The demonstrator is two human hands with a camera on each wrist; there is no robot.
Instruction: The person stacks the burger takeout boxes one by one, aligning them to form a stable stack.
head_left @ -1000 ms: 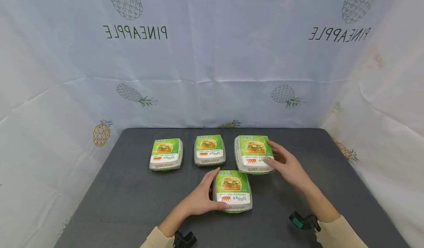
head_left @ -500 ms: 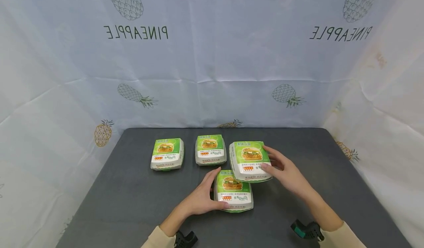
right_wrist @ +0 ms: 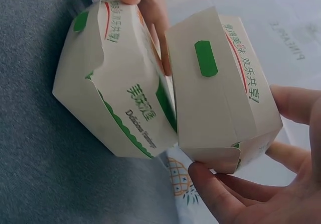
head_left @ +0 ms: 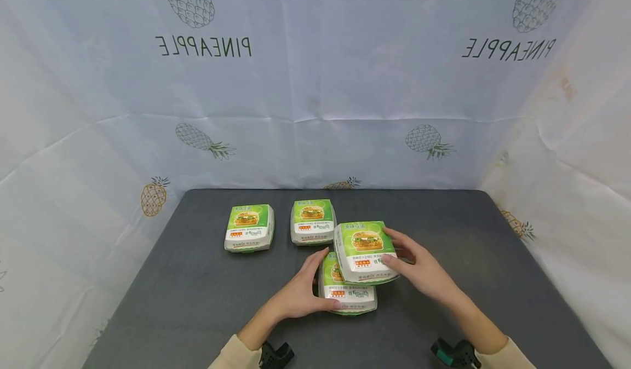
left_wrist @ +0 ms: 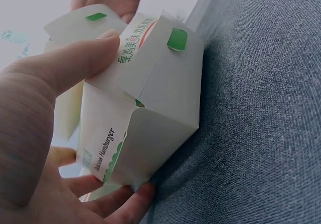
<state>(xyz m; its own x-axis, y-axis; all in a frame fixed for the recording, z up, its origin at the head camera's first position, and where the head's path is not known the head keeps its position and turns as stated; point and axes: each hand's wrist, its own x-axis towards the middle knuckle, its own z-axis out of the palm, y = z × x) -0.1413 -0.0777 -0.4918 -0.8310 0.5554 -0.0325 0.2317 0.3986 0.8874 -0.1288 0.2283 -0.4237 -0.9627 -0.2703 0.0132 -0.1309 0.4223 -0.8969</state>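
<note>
My left hand [head_left: 298,296] grips the front hamburger box [head_left: 352,301], which sits on the dark table; the thumb lies on its top and the fingers are around its left side. My right hand [head_left: 424,270] holds another green-and-white hamburger box [head_left: 366,246] by its right side, slightly tilted. This held box overlaps the back right part of the front box and hides it. In the right wrist view the held box [right_wrist: 210,103] is against or very close to the front box [right_wrist: 90,93]; contact cannot be told for certain. Fingers curl under its lower edge.
Two more hamburger boxes stand toward the back of the table, one at the left [head_left: 249,228] and one in the middle [head_left: 313,222]. Behind the dark table [head_left: 207,303] hangs a white cloth [head_left: 315,84] with pineapple prints.
My right hand has carried its hamburger box from the back right toward the front and left, over the front box. The left hand keeps its grip in place.
</note>
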